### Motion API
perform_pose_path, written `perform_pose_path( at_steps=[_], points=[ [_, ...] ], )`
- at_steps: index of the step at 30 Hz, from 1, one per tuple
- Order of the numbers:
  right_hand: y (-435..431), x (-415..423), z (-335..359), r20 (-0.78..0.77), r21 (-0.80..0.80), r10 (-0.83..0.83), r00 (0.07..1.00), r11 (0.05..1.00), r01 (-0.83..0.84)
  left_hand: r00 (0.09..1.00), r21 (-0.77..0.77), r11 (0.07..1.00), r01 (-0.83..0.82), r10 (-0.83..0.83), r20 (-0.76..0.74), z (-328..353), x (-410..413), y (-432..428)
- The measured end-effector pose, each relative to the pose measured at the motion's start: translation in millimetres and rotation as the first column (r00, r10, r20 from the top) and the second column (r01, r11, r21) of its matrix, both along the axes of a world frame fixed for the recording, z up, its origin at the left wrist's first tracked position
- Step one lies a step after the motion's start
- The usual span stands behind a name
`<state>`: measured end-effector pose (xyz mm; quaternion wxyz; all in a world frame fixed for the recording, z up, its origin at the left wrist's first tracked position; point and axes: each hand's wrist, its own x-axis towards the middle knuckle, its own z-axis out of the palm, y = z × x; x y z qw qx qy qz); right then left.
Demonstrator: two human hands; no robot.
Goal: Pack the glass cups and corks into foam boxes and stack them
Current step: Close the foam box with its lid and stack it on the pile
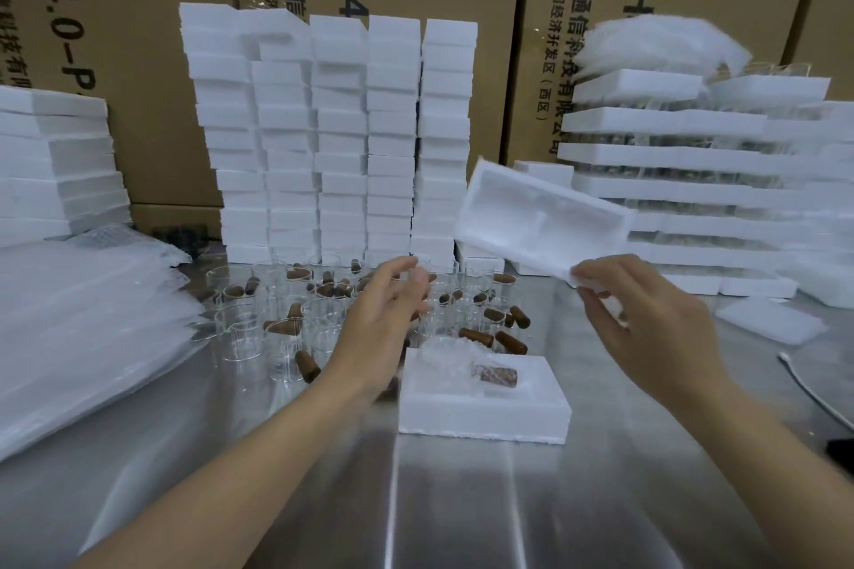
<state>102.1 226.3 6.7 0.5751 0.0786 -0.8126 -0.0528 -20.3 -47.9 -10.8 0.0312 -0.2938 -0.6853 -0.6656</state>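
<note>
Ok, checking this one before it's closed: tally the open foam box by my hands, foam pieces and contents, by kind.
Foam box bottom: 1
Foam box half in right hand: 1
Bubble-wrapped glass cup: 1
Cork: 1
Total: 4

Two hands [383, 310] [647, 328]; one foam lid [540, 222]; one open foam box [480, 416]

The foam boxes [323, 129] are showing plain white, the corks [510, 342] are showing dark brown, the glass cups [240, 333] are looking clear, the plastic bags [69, 337] are looking milky, the cartons [152, 37] are showing tan with black print, and the table [462, 499] is gleaming streaky silver-grey
</note>
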Motion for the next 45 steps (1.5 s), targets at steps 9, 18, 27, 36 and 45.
perform_pose_path(
  at_steps=[9,18,27,36,45],
  points=[
    [-3.9,-14.5,-20.1,0.026,0.229,-0.003,1.0,0.973,-0.003,0.999,-0.001,1.0,-0.012,0.012,0.041,2.0,-9.3,-7.2],
    [-6.7,-22.2,-24.1,0.111,0.304,-0.071,0.991,0.952,0.034,0.9,0.233,0.972,0.029,-0.127,0.418,18.7,-9.3,-14.7],
    [-10.9,-17.8,-18.6,0.155,0.179,-0.014,0.988,0.984,-0.015,0.948,0.173,0.984,0.05,-0.102,0.302,13.9,-6.5,-10.5],
    [-7.5,-8.8,-12.8,0.212,-0.797,0.416,0.884,0.597,-0.09,0.976,-0.225,0.95,0.217,-0.209,0.06,12.6,-14.7,-23.8],
    [-6.5,-13.2,-28.1,0.376,-0.883,0.631,0.678,0.467,0.055,0.938,-0.393,0.852,0.346,-0.331,0.107,12.7,-15.3,-32.5]
  ],
)
